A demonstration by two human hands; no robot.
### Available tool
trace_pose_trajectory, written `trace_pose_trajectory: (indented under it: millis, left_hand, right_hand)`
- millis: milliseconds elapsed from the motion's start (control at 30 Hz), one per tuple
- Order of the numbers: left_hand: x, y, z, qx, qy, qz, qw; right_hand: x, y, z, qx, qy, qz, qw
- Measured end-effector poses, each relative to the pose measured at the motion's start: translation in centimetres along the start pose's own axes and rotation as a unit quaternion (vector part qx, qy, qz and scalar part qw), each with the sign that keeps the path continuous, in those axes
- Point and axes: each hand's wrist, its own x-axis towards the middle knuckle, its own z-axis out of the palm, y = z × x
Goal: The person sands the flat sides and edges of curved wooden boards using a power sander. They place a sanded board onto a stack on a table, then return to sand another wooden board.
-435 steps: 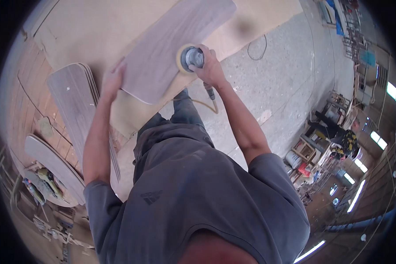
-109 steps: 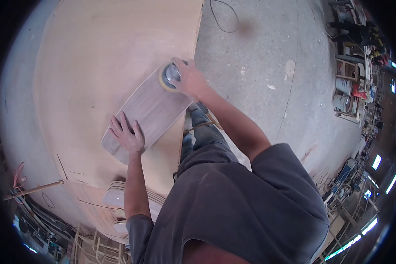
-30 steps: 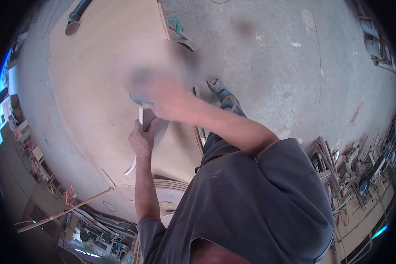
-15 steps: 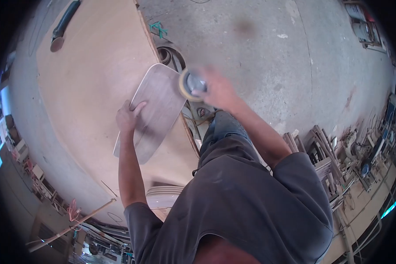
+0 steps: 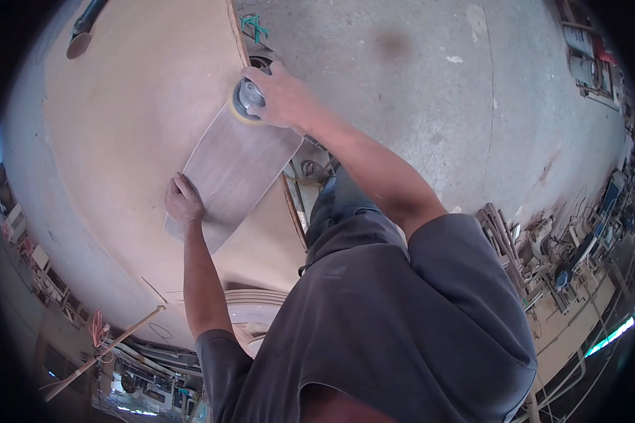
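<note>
My right hand (image 5: pixel 282 95) is wrapped round a round sander (image 5: pixel 248 100) with a yellowish pad edge. The sander rests at the upper end of a grey-brown wooden board (image 5: pixel 240 166) with rounded corners. That board lies slantwise on a large pale sheet-topped table (image 5: pixel 134 134), near its right edge. At the board's lower left edge is my left hand (image 5: pixel 184 200), its fingers bent and together over the edge, gripping it.
A dark tool with a round disc (image 5: pixel 79 45) lies at the table's upper left. Stacked curved boards (image 5: pixel 257 296) sit below the table's near edge. Green cord (image 5: pixel 254 28) is beyond the right edge. Wood pieces (image 5: pixel 504 240) are piled at the right.
Since half a second ago, my right hand has brought the sander leftward from beside the board onto its upper end. My left hand has shifted down and left along the board's edge.
</note>
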Motion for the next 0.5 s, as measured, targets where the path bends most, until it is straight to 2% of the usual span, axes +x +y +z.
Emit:
trace_pose_trajectory:
  millis: [267, 367, 467, 500]
  left_hand:
    - [0.0, -0.1, 0.0, 0.009, 0.018, 0.016, 1.0]
    - [0.0, -0.5, 0.2, 0.017, 0.025, 0.01, 0.999]
    - [0.1, -0.2, -0.2, -0.017, 0.026, 0.002, 1.0]
    - [0.2, -0.3, -0.4, -0.015, 0.026, 0.006, 1.0]
  right_hand:
    - [-6.6, 2.6, 1.0, 0.014, -0.034, 0.063, 0.997]
    - [-3.6, -1.0, -0.7, 0.021, -0.029, 0.073, 0.997]
    - [0.7, -0.2, 0.5, -0.006, 0.018, 0.029, 0.999]
    - [0.1, -0.5, 0.2, 0.009, 0.008, 0.05, 0.999]
